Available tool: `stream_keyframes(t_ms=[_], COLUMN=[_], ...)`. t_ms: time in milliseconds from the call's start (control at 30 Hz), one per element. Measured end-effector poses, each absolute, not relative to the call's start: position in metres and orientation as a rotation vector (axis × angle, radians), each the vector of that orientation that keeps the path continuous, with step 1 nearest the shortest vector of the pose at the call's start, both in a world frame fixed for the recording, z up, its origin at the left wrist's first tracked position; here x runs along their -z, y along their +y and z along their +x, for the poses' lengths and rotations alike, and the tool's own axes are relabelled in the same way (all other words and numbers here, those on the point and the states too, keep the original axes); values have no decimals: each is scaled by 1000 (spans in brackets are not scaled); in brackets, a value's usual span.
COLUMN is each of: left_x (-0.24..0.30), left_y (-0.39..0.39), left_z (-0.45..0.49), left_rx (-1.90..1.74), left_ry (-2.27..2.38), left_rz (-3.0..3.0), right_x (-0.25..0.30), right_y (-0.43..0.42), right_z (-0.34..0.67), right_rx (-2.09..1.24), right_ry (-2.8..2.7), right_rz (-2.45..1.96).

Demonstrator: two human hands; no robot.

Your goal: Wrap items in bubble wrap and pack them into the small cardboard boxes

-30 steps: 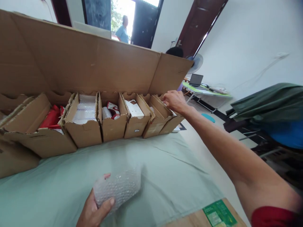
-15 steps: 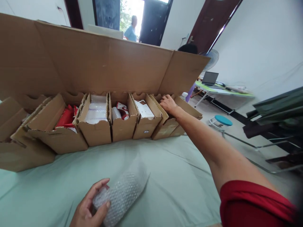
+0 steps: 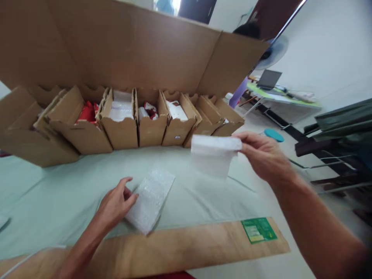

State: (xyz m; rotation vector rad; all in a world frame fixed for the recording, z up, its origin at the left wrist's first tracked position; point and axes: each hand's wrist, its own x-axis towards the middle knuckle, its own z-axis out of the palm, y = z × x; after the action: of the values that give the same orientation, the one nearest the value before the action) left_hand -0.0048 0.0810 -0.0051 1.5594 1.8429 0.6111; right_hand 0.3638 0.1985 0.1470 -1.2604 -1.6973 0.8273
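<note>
My left hand point(image 3: 116, 203) rests on the near end of a flat bubble-wrap pouch point(image 3: 151, 197) lying on the pale green cloth point(image 3: 72, 186), fingers loosely curled over its edge. My right hand point(image 3: 263, 155) holds a white foam sheet point(image 3: 213, 153) by its right edge, in the air in front of the boxes. Behind stands a row of several open cardboard boxes point(image 3: 122, 130) with red and white packets inside, backed by a tall cardboard flap point(image 3: 130, 46).
A wooden table edge point(image 3: 174, 248) runs along the front, with a green card point(image 3: 258, 229) on it. To the right are a green table with a laptop point(image 3: 269, 79), a fan point(image 3: 274, 50), a blue stool point(image 3: 273, 135) and dark furniture.
My right hand drew back from the rightmost boxes and now holds a white foam sheet. My left hand laid the bubble-wrap pouch flat on the cloth. The view tilted down.
</note>
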Motion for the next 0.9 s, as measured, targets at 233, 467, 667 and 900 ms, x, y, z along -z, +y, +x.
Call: stream_keyframes(t_ms=[233,467,667,900], left_x=[2,-1,18,36], left_y=[68,55,54,61], left_z=[3,13,14,16], left_rx=[-755,-1166,-1024,-1137], left_ry=[1727,1635,1446,1631], left_rz=[1411,961,848,1157], right_x=[-66,-2,16,-125], right_y=[135,114,117,228], right_z=[309,228,215,262], right_rx=[-1496,-1715,-1488,-604], right_ry=[-1237,-879,-1523,-1815], right_rz=[-1319,-1181,-1345,-1405])
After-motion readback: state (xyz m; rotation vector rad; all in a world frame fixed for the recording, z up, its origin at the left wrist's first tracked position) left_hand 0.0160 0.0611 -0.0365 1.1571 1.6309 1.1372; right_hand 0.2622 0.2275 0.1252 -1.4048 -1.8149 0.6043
